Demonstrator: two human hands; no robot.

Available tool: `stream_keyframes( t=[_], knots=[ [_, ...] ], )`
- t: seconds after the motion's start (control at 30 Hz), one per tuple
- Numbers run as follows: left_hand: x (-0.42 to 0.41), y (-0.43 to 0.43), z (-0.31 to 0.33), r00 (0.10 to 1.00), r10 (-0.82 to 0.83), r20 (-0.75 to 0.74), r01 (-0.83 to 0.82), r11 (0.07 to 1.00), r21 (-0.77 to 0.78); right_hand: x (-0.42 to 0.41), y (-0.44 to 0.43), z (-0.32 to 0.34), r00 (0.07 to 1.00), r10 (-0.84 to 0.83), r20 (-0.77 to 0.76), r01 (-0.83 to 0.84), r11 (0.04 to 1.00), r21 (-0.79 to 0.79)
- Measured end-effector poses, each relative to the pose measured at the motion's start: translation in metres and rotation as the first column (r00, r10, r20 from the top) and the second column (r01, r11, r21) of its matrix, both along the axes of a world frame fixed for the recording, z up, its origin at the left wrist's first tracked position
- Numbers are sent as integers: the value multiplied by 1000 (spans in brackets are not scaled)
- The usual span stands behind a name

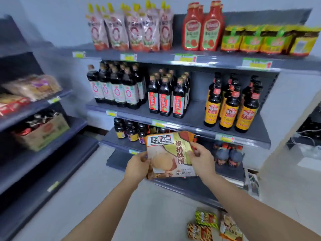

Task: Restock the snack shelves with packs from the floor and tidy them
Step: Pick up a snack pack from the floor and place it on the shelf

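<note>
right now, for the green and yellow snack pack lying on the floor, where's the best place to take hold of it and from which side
Probably the green and yellow pack is best gripped across its two long edges, coming straight down from above. It lies flat on the floor with its face up, so only the rims are reachable. Another pack crowds its near end, so that end is the harder way in. Both hands are shut on the biscuit pack.

Two bare forearms, no sleeves in view. The left hand [137, 166] and right hand [202, 160] wear no gloves, rings, watch or bracelets.
</note>
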State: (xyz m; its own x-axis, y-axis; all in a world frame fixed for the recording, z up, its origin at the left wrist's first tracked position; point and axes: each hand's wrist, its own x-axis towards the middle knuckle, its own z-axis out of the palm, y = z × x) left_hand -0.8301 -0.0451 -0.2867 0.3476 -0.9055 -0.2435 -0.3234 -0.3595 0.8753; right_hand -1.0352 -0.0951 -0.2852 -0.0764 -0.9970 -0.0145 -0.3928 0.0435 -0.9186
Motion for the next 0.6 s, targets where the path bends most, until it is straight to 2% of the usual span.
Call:
stream_keyframes(
  t=[0.13, 0.33, 0.6],
  knots=[
    [88, 3, 29, 991, 132, 2, -132, 990, -49, 93, -20, 30, 992, 120, 39, -118, 991, -56],
    [208, 5, 68, 972, 226, 67, -216, 968, -129, 221, -45, 65, 963, 247, 109, -238, 967, -92],
    [311, -8, 123, 932, 353, 86, -326, 916, -235, 342, -86, 113, 915, 391, 102, -370, 912, -177]
  ],
)
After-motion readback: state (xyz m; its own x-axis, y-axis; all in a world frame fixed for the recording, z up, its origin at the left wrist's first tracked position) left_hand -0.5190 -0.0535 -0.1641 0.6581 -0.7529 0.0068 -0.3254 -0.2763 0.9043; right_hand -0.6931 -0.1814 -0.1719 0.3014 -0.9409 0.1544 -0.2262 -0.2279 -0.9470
